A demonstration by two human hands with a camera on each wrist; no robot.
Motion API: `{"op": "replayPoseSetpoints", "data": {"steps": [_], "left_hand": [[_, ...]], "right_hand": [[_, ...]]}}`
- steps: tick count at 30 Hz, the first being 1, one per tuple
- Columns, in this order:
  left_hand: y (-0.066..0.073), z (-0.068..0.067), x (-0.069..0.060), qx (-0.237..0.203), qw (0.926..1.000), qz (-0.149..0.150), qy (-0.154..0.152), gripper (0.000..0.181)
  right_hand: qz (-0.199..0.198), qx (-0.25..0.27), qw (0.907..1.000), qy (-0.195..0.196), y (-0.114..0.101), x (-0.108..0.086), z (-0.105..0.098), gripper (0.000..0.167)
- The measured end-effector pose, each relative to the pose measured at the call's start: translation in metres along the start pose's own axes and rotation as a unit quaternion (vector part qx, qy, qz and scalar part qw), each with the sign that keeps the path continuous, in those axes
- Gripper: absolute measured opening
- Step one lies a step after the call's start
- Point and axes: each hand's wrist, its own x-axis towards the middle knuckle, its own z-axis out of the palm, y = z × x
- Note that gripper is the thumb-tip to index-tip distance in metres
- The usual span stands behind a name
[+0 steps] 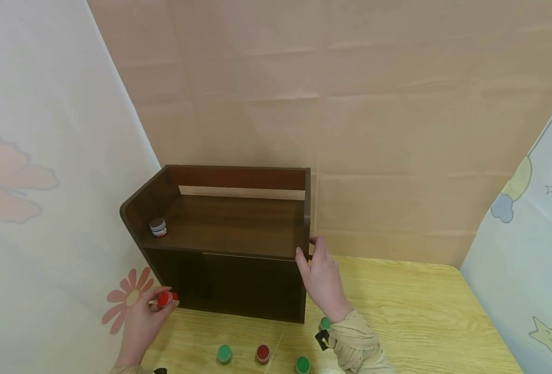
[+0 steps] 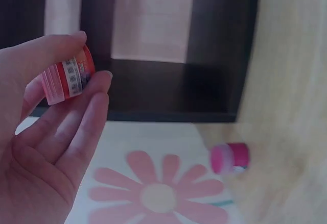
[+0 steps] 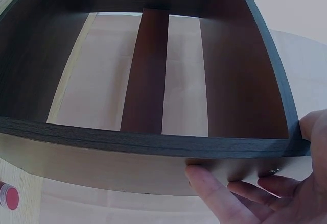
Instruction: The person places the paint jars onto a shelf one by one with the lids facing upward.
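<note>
Between thumb and fingers, my left hand (image 1: pixel 142 322) pinches a small red jar (image 1: pixel 165 298), off the table near the lower left corner of a dark brown shelf (image 1: pixel 229 226). A printed label shows on this jar (image 2: pixel 72 77) in the left wrist view. My right hand (image 1: pixel 323 280) grips the shelf's right side panel at its front edge. In the right wrist view, the fingers (image 3: pixel 217 191) lie along the panel's outer face, with the thumb at the edge. A small jar with a grey lid (image 1: pixel 158 227) stands at the left on the shelf's upper board.
On the wood-patterned table (image 1: pixel 406 311), in front of the shelf, stand a green jar (image 1: pixel 224 354), a dark red jar (image 1: pixel 263 354) and another green jar (image 1: pixel 303 365). One more green jar (image 1: pixel 325 323) is beside my right wrist. Printed sheets (image 1: pixel 46 259) and a brown backdrop (image 1: pixel 397 130) surround the table.
</note>
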Motion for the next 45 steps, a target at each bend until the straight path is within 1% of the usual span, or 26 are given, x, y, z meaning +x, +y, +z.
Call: {"op": "replayPoseSetpoints", "data": {"steps": [4,6,7,10,14,18,21,22,24,26,30,39,45], "left_hand": [[0.012,-0.001,0.006,-0.021,0.9993,0.028,0.008,0.038],[0.017,-0.002,0.008,-0.024,0.9989,0.039,0.013,0.039],[0.020,-0.002,0.008,-0.026,0.9986,0.043,0.015,0.039],[0.030,-0.004,0.009,-0.038,0.9982,0.042,0.018,0.046],[0.043,-0.007,0.010,-0.059,0.9976,0.025,0.027,0.052],[0.055,-0.011,0.010,-0.063,0.9974,-0.012,0.032,0.047],[0.061,-0.015,0.010,-0.058,0.9971,-0.019,0.045,0.045],[0.063,-0.016,0.010,-0.057,0.9968,-0.017,0.053,0.045],[0.067,-0.017,0.011,-0.053,0.9962,-0.005,0.070,0.046],[0.071,-0.017,0.012,-0.046,0.9949,0.014,0.088,0.047],[0.081,-0.018,0.016,-0.042,0.9908,0.047,0.120,0.049],[0.100,-0.024,0.022,-0.030,0.9853,0.082,0.147,0.057],[0.112,-0.027,0.029,-0.068,0.9765,0.124,0.163,0.052]], "right_hand": [[-0.004,-0.001,1.0000,0.002,0.000,0.001,0.000,0.038],[-0.005,-0.001,1.0000,0.003,0.001,0.001,0.001,0.038],[-0.005,-0.001,1.0000,0.004,0.001,0.001,0.001,0.038],[-0.007,-0.003,0.9999,0.007,0.000,0.001,0.001,0.038],[-0.008,-0.003,0.9999,0.008,-0.001,0.001,0.002,0.038],[-0.005,-0.001,1.0000,0.004,-0.001,0.001,0.003,0.038],[-0.004,0.001,1.0000,0.000,-0.001,0.000,0.004,0.037],[-0.004,0.001,1.0000,0.000,-0.002,0.000,0.004,0.037],[-0.004,0.001,1.0000,0.001,-0.002,0.000,0.004,0.038],[-0.003,0.002,1.0000,0.002,-0.002,0.000,0.004,0.038],[-0.005,0.005,1.0000,0.005,-0.002,-0.001,0.005,0.037],[-0.009,0.002,0.9999,0.006,-0.002,0.000,0.006,0.038],[-0.007,-0.001,1.0000,0.005,-0.003,0.000,0.006,0.039]]}}
